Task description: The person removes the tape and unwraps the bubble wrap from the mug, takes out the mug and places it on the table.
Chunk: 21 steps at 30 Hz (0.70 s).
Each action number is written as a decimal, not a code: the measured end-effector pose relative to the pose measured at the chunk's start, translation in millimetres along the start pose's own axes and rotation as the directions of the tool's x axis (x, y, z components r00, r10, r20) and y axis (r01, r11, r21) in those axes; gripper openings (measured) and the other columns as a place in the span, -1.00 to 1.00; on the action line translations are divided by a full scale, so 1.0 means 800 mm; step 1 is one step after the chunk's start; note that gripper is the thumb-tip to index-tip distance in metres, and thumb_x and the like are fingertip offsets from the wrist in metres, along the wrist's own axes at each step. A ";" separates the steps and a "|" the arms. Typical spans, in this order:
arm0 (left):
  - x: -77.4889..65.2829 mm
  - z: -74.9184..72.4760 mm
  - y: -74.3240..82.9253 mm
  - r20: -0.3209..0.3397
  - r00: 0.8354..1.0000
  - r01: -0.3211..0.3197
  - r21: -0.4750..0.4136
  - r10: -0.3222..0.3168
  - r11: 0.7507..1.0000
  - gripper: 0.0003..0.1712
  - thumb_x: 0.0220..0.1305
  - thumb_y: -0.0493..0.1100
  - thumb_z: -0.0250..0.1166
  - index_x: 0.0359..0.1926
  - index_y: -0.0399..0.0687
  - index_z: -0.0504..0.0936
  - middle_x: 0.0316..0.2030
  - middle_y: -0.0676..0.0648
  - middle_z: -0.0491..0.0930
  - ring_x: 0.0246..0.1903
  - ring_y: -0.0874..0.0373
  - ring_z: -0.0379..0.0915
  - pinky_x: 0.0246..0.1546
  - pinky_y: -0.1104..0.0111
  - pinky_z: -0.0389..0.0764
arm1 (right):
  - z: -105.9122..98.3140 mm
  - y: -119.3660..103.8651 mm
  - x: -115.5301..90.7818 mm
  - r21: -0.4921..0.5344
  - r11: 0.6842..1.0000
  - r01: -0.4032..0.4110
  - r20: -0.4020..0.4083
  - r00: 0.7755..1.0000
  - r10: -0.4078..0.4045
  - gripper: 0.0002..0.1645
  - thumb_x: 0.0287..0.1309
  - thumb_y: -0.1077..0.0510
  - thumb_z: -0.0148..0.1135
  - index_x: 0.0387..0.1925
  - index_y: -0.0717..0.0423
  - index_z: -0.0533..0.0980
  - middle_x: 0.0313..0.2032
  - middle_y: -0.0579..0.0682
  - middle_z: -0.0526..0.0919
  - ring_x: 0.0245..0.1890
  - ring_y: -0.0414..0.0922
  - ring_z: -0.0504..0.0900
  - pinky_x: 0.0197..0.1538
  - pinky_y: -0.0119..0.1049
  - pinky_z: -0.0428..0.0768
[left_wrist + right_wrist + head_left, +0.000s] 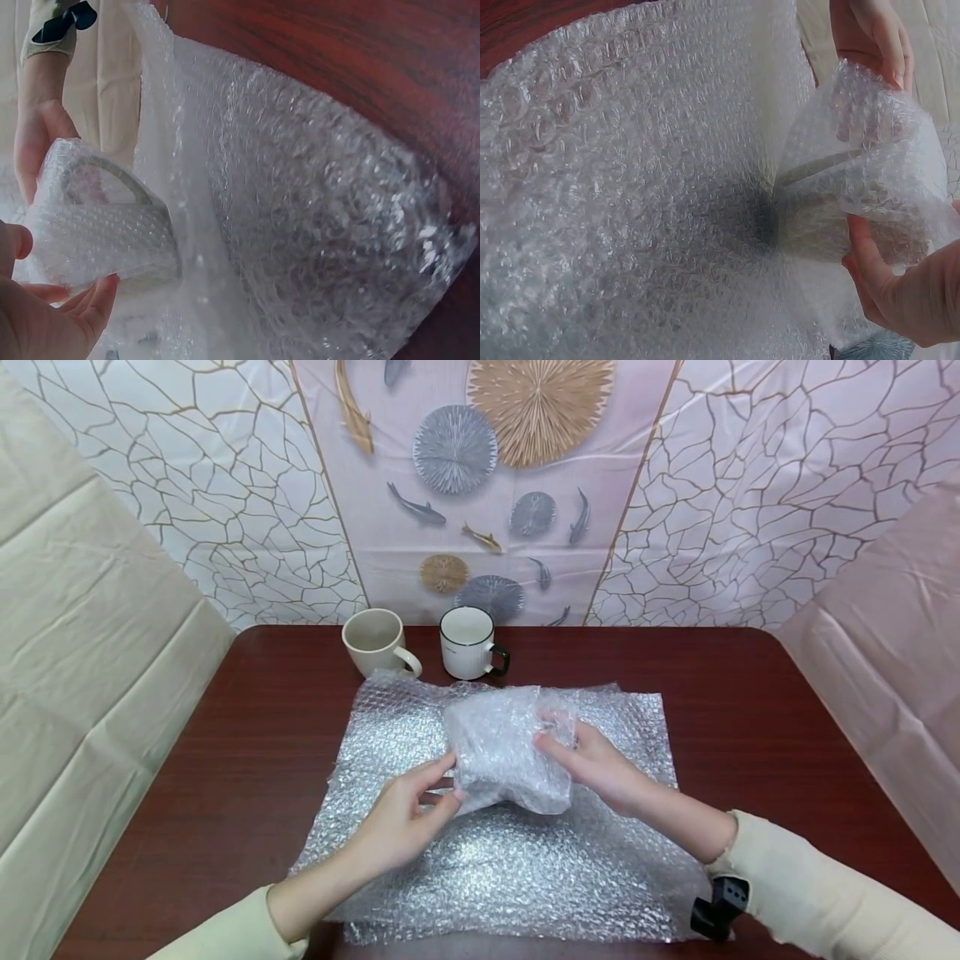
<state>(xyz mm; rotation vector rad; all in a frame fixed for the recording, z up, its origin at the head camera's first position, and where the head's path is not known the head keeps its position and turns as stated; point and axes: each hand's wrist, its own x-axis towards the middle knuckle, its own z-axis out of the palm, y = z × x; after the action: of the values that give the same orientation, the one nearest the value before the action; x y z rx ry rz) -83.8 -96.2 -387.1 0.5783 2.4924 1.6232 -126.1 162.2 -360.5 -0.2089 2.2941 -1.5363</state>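
Observation:
A mug wrapped in bubble wrap (510, 752) is held over the middle of the flat sheets; its handle shows through the plastic in the left wrist view. My left hand (405, 814) pinches the left edge of the bundle, thumb on the near side and fingers behind the wrap. On the opposite side, my right hand (600, 764) grips the bundle, its thumb across the front and some fingertips behind the clear plastic. Beneath it, bubble wrap sheets (480, 877) lie spread on the table.
Two unwrapped mugs stand at the back: a cream mug (372, 639) on the left, and a white mug (467, 647) with a black handle and rim. The dark red table (757, 727) ends against patterned cloth at the back. A black wrist device (720, 906) sits at the right sleeve.

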 end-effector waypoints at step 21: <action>-0.012 0.005 -0.006 0.001 1.000 0.017 0.044 -0.017 0.999 -0.36 0.17 -0.14 0.26 0.28 -0.01 0.31 0.06 -0.12 0.53 -0.22 0.14 0.61 -0.29 0.49 0.60 | 0.006 0.010 -0.008 -0.074 0.996 0.046 -0.010 0.999 -0.047 -0.23 0.25 -0.07 0.05 0.35 0.18 0.07 0.32 0.22 0.17 0.20 0.19 0.33 0.18 0.11 0.34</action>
<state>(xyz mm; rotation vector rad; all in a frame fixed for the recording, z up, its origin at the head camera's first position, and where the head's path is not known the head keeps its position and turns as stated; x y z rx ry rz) -74.9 -97.9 -394.2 0.5617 2.5310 1.5647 -118.0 163.5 -368.1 -0.2754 2.3734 -1.4798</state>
